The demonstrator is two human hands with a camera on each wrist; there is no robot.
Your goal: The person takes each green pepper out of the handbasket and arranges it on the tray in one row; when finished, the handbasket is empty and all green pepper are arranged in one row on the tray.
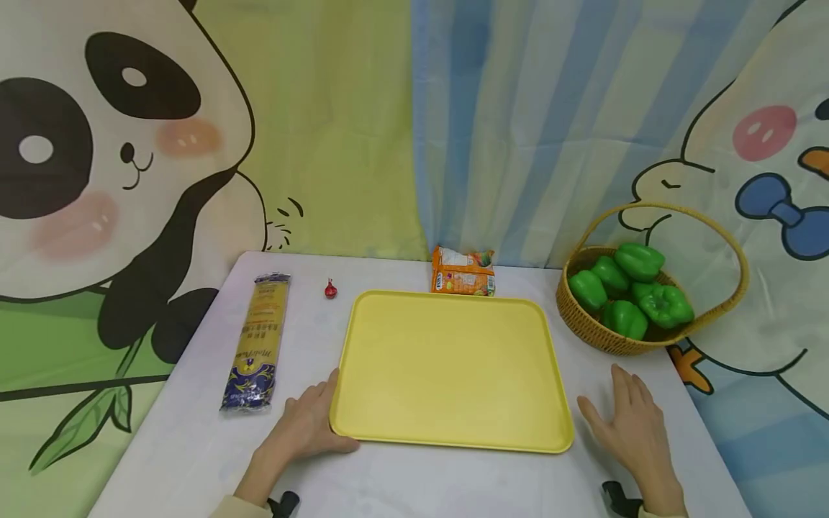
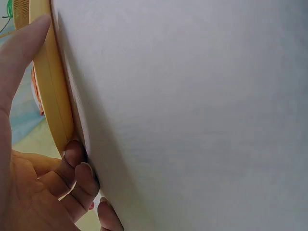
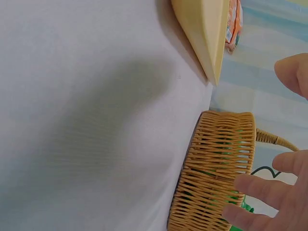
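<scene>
A yellow rectangular tray lies flat on the white table. At its near left corner, my left hand grips the edge. The thumb lies along the near side and the fingers bend against the left side, as the left wrist view shows on the tray's side wall. To the right of the tray, my right hand hovers above the table with fingers spread, holding nothing. Beyond that hand stands a wicker basket with a tall handle, holding several green bell peppers.
A long gold and blue packet, apparently pasta, lies left of the tray. Near it sits a small red object, too small to identify. An orange snack packet lies behind the tray's far edge. Printed curtains hang behind the table.
</scene>
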